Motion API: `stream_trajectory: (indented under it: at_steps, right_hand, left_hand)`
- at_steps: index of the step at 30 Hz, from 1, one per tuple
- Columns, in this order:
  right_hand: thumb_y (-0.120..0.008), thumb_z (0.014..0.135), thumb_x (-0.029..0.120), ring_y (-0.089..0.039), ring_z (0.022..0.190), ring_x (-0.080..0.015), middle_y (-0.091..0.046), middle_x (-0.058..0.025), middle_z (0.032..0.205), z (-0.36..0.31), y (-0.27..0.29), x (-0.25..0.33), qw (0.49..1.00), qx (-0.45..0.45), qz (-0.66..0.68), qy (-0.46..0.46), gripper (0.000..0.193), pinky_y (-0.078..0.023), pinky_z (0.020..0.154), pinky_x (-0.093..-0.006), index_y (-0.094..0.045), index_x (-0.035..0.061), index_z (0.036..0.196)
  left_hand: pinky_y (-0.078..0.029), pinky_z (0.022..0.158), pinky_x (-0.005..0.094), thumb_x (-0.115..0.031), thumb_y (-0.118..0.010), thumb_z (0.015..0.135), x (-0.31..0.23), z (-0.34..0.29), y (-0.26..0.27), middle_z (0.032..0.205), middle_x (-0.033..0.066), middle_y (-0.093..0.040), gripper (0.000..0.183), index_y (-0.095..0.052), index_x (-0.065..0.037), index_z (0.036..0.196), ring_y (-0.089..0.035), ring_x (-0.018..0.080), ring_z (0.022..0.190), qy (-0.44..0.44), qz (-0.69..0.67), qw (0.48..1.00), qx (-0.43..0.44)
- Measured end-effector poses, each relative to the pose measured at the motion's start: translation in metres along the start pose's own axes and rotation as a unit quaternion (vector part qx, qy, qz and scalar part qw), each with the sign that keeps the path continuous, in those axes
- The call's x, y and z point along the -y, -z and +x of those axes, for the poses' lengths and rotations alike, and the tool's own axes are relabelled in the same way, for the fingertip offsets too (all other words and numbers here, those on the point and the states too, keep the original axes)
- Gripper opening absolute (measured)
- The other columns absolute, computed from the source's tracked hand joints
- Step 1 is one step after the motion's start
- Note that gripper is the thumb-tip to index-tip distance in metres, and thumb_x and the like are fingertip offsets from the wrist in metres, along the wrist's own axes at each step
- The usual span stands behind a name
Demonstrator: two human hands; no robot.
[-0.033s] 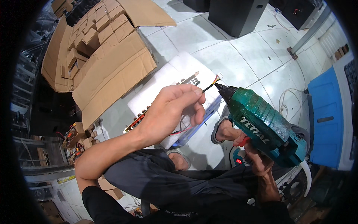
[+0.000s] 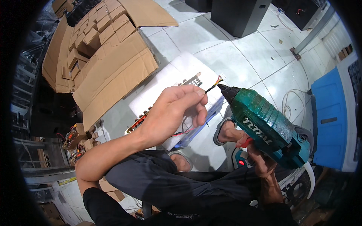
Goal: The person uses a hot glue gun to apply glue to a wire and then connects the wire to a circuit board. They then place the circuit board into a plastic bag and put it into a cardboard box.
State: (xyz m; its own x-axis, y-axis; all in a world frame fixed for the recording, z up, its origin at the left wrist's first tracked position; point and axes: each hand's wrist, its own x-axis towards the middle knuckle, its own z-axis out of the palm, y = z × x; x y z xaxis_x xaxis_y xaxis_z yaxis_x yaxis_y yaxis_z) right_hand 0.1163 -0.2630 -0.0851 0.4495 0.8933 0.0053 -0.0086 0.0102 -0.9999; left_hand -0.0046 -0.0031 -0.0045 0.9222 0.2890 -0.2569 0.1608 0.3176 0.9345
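Pinched between the thumb and fingers of my left hand [image 2: 175,107] is a thin wire cable [image 2: 211,89]. Its dark sleeve fans into coloured strands that end in a small white connector [image 2: 223,76]. My right hand [image 2: 260,160] is wrapped round the handle of a green hot glue gun [image 2: 264,122], with a finger at its red trigger [image 2: 247,142]. The gun's black nozzle [image 2: 227,92] points at the strands, touching or very near them. From its back sticks a white glue stick [image 2: 310,180]. Below my left hand, partly hidden, a circuit board [image 2: 140,121] lies on white foam [image 2: 151,90].
At the left stands an open cardboard carton [image 2: 113,71] full of small boxes. Black cabinets [image 2: 239,17] stand on the tiled floor ahead. A blue bin [image 2: 329,116] is at the right, near a loose white cord [image 2: 288,101]. My feet flank the foam.
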Motion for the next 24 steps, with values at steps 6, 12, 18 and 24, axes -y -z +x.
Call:
stream_trajectory:
  at_steps: [6,12,18,24]
  right_hand:
    - [-0.061,0.096,0.006,-0.064,0.089,-0.0158,-0.066,-0.0113,0.098,0.008,-0.005,0.011,0.990,-0.004,-0.081,0.115,0.024,-0.051,0.078,-0.0278,-0.058,-0.0056,0.117]
    - [-0.060,0.097,0.008,-0.064,0.107,-0.0137,-0.068,-0.0088,0.113,0.004,-0.001,-0.007,0.984,-0.015,0.177,-0.027,0.026,-0.054,0.095,-0.0319,-0.061,0.0027,0.123]
    - [-0.056,0.100,0.008,-0.065,0.111,-0.0154,-0.067,-0.0102,0.121,0.005,0.005,-0.007,0.999,0.013,0.034,0.010,0.029,-0.055,0.097,-0.0321,-0.057,0.0021,0.128]
    - [-0.060,0.091,-0.002,-0.069,0.083,-0.0194,-0.067,-0.0238,0.090,0.016,-0.019,0.015,0.974,-0.115,0.186,0.061,0.031,-0.053,0.071,-0.0176,-0.052,-0.0198,0.115]
  left_hand:
    - [-0.046,0.063,0.0254,-0.022,-0.046,0.105,-0.003,0.001,0.003,0.071,0.0075,-0.061,0.025,-0.058,-0.002,0.096,-0.057,0.0119,0.063,0.004,-0.010,1.000,0.004]
    - [-0.047,0.065,0.0251,-0.021,-0.048,0.104,-0.004,0.005,0.006,0.074,0.0099,-0.065,0.025,-0.060,0.000,0.099,-0.058,0.0120,0.065,-0.014,0.018,1.000,0.001]
    - [-0.050,0.067,0.0239,-0.019,-0.053,0.103,-0.007,0.004,0.004,0.081,0.0138,-0.069,0.026,-0.061,0.005,0.103,-0.062,0.0125,0.069,-0.023,0.062,0.998,-0.010]
    - [-0.050,0.068,0.0238,-0.017,-0.055,0.102,-0.007,0.003,0.003,0.083,0.0138,-0.069,0.024,-0.060,0.006,0.103,-0.063,0.0125,0.070,-0.021,0.068,0.997,-0.008]
